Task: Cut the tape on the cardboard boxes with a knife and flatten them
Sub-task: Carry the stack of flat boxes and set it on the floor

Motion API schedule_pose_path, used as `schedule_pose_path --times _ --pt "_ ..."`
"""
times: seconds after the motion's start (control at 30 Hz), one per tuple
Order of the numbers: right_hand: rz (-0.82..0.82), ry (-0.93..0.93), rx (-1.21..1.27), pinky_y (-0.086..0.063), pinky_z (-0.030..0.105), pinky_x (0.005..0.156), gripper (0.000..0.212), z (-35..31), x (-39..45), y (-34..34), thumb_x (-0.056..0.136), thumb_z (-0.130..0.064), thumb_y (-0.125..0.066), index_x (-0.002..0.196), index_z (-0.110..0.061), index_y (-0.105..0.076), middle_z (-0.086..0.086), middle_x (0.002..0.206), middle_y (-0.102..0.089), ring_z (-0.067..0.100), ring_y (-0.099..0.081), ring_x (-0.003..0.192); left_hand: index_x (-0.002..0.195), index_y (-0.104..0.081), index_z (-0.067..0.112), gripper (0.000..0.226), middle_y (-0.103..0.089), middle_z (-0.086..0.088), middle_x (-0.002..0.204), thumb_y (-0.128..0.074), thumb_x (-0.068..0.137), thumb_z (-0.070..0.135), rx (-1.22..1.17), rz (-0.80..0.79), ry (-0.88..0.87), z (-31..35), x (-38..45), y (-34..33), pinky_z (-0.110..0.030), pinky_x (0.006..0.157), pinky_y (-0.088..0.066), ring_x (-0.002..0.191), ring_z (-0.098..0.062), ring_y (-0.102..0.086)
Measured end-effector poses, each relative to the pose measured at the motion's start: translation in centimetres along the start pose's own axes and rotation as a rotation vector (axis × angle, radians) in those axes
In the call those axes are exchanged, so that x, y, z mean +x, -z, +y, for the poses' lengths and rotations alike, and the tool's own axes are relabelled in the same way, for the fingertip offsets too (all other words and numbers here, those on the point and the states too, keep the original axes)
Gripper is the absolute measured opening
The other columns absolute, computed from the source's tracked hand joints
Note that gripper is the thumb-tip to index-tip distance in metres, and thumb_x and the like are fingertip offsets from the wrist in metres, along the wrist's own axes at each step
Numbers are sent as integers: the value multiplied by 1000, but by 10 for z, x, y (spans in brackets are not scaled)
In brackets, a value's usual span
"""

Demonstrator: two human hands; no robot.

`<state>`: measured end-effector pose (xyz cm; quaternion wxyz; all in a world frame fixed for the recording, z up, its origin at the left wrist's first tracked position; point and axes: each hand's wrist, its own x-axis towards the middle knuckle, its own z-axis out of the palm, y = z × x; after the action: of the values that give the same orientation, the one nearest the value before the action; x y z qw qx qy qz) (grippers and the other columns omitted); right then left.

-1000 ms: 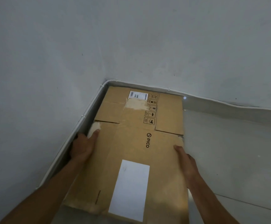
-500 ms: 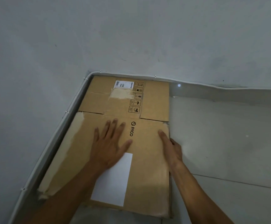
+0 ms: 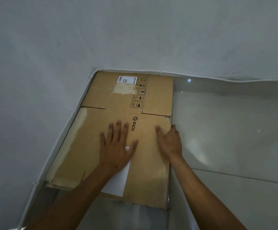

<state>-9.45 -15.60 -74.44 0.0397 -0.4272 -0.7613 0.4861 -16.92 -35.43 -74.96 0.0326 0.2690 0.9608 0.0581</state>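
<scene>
A: What do you see at the left side?

B: A pale wall [image 3: 27, 97], and along its foot runs a white cable duct [image 3: 65, 128], which bends at the corner. Just beside the duct lies the flattened cardboard box [image 3: 91, 146], flat on the grey floor [image 3: 234, 138], pushed into the corner.

A: And the hands?

B: The left hand [image 3: 116, 148] rests palm down on the middle of the box. Its fingers are straight and spread wide; it holds nothing. Its palm and forearm cover part of a white label [image 3: 118, 181].

A: What is printed on the box?

B: Beside the left fingertips stands the PICO logo [image 3: 133, 123]. Farther up there are handling symbols [image 3: 139, 93], a small barcode sticker [image 3: 127, 80], and a torn pale patch [image 3: 124, 89] on the surface.

A: And the right side?

B: The right hand [image 3: 169, 141] lies on the box near its right edge. The fingers are straight and press down on the cardboard; they grip nothing. The thumb is at the edge; whether it touches the floor, I cannot tell.
</scene>
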Motion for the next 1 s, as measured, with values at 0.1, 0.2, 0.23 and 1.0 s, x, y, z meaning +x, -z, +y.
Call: schedule_pose_path --times 0.1,0.2,0.23,1.0 --pt "61 43 -88 -41 47 108 88 1 -1 -8 96 -69 -48 155 -7 -28 14 154 -42 33 -40 141 166 -7 31 80 -2 2 173 -22 100 73 13 87 -16 7 -23 -11 -56 127 -10 160 -24 -1" --pt "99 54 -126 -43 48 104 74 5 8 -14 100 -66 -40 144 -6 -39 14 146 -47 32 -44 135 165 -9 34 77 -3 4 173 -24 100 72 -5 124 22 13 -20 -13 -55 127 -10 160 -22 -2" --pt "107 55 -134 -42 48 105 73 6 11 -16 101 -65 -39 143 -6 -39 14 146 -47 32 -44 134 165 -8 34 77 -3 4 173 -23 100 72 -2 119 32 15 -19 -14 -55 127 -9 160 -22 -1" --pt "-208 5 287 -40 44 117 86 -20 90 6 97 -52 -65 162 -19 -19 4 155 -47 26 -49 138 165 -6 35 77 -2 3 173 -22 100 73 -20 109 33 15 -14 -15 -54 127 -6 160 -20 5"
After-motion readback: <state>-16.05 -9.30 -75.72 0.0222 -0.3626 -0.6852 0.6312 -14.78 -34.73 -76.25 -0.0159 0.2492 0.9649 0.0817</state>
